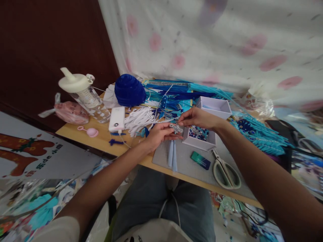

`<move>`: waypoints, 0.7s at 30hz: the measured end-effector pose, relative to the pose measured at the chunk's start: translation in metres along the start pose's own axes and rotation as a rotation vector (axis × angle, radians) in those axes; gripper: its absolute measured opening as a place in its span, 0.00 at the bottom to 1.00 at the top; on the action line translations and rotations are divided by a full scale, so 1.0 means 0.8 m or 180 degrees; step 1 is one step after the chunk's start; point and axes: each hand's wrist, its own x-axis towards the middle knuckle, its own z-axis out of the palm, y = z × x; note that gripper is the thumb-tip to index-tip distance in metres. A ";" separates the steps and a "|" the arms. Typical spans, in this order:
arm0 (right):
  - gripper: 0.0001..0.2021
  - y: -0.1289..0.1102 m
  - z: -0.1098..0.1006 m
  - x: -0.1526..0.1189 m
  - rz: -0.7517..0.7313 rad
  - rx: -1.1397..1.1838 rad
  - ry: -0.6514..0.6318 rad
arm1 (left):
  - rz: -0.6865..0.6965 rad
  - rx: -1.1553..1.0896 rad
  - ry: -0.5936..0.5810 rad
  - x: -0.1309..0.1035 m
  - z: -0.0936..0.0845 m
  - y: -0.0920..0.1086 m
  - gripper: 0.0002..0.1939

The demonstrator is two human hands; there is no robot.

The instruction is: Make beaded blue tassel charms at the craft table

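Note:
A silver, sparkling snowflake-like ornament (176, 128) lies across the fingers of my left hand (160, 134), which grips it from the left. The fingertips of my right hand (191, 117) are pinched together at the ornament's upper right edge; any smaller piece between them is too small to make out. Below my left hand, a pale blue tassel (172, 156) hangs down over the grey mat (161, 158). Whether it is joined to the ornament is hidden by my fingers. Just under my right wrist stands a white box (199, 143) holding blue, red and silver beads.
Scissors (226, 173) and a green-blue card (200, 160) lie on the mat. Leftward are a white power bank (117, 119), white fuzzy stems (140, 121), a blue bundle (129, 90) and a lidded bottle (87, 97). A second white box (214, 107) and turquoise feather-like pieces (262, 137) sit right.

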 end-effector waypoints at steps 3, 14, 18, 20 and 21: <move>0.21 -0.001 0.000 -0.001 0.0005 -0.0021 -0.0002 | -0.0012 -0.0008 -0.0022 0.000 0.000 0.000 0.08; 0.21 -0.007 0.001 -0.005 0.0128 0.0001 0.0036 | -0.0031 -0.0226 -0.0082 0.000 0.003 0.001 0.09; 0.20 -0.010 0.001 -0.007 0.0113 -0.0010 0.0055 | 0.0015 -0.0148 -0.0075 -0.001 0.004 0.000 0.09; 0.20 -0.010 0.001 -0.007 0.0105 0.0014 0.0050 | 0.0049 -0.0112 -0.0059 0.000 0.005 -0.001 0.09; 0.20 -0.009 0.001 -0.007 0.0098 0.0016 0.0048 | 0.0061 -0.0063 -0.0035 0.000 0.006 -0.002 0.09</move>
